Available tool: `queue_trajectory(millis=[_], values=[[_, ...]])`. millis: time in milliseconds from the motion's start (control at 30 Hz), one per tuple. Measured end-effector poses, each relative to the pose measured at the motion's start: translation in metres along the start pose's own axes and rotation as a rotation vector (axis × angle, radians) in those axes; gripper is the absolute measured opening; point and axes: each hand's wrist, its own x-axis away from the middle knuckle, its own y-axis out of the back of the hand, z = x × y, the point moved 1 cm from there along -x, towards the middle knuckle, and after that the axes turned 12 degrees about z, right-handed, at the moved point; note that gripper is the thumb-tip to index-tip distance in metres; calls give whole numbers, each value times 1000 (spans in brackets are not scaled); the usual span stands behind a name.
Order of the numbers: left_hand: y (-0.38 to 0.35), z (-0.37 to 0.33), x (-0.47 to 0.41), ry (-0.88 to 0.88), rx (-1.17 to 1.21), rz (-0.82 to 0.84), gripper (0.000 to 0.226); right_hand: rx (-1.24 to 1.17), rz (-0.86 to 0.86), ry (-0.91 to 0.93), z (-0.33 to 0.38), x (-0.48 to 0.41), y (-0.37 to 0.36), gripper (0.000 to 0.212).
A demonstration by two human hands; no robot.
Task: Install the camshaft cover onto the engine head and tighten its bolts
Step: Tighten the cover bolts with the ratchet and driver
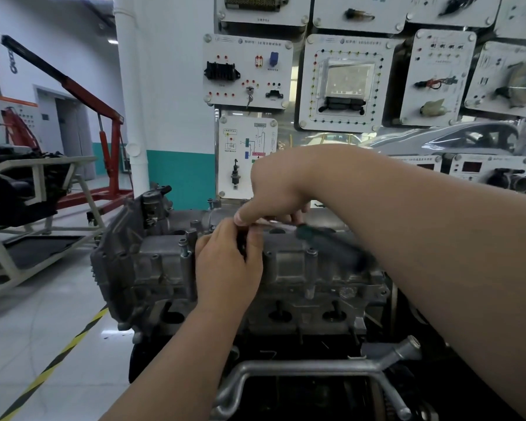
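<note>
A grey aluminium camshaft cover (289, 265) sits on top of the engine head (286, 314) in the middle of the view. Several bolts stand proud along its edge, one at the left (183, 249) and one at the right (312, 253). My left hand (228, 262) curls its fingers round the head of a ratchet wrench on top of the cover. My right hand (277, 189) grips the same tool from above, index finger pointing left. The wrench's dark green handle (331, 244) is blurred and runs to the right. The bolt under the tool is hidden.
A silver coolant pipe (316, 369) crosses below the engine. A red engine hoist (104, 132) and a metal stand with another engine (28, 189) are at the left. Training boards (346, 83) hang on the wall behind. Yellow-black floor tape (58, 360) runs at lower left.
</note>
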Motion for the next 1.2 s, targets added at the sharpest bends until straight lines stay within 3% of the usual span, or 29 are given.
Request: queue_trajectory(millis=[100,233,333,467,600,733,867,1033,1133,1200], values=[[1,0,0,-70,-83,-91,2,-39,8,-17,8,-4,-5,57],[1,5,1,-71,-52,-23,12,-41,6,4,7,-4,-1,53],[4,1,3,-85,-18,-61,25,115,-4,41,-1,-1,2,43],[1,2,2,-56,-19,-8,26,118,-45,79,-4,1,-2,41],[0,2,3,-22,1,26,42,133,-29,29,8,3,-4,54],[2,5,1,-9,-15,11,12,103,-41,29,15,1,-5,54],[1,5,2,-67,60,-19,23,116,-45,84,1,-1,0,45],[-2,2,2,-76,-32,-41,23,113,-111,115,-8,-1,-3,40],[-1,-3,2,-28,-27,3,31,75,-54,47,-2,-1,-3,50],[0,-6,1,69,-24,51,21,36,-31,31,5,-2,-6,55]])
